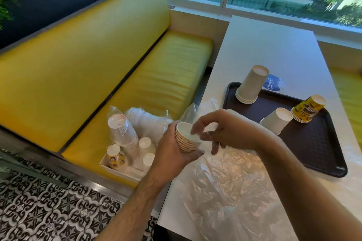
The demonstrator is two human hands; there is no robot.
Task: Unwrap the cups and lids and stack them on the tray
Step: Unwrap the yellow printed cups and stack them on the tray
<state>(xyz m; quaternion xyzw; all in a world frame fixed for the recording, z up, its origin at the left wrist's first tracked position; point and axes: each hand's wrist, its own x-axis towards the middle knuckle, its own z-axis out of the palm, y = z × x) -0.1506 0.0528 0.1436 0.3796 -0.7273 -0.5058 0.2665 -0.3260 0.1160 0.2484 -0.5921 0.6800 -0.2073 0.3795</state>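
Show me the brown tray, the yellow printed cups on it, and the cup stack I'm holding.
brown tray (313,148): head view, bare floor of the tray.
yellow printed cups (305,109): head view, printed side wall.
held cup stack (185,143): head view, stacked rims.

Left hand (177,149) grips a small nested cup stack (187,139) at the table (274,55) edge; right hand (225,131) fingers curled just above its rim. Clear plastic wrap (225,191) spread on table. Dark tray (313,143) holds three upside-down stacks: tall plain (249,84), short white (277,120), yellow printed (307,108). Box (121,170) of wrapped cups on yellow bench (156,76).
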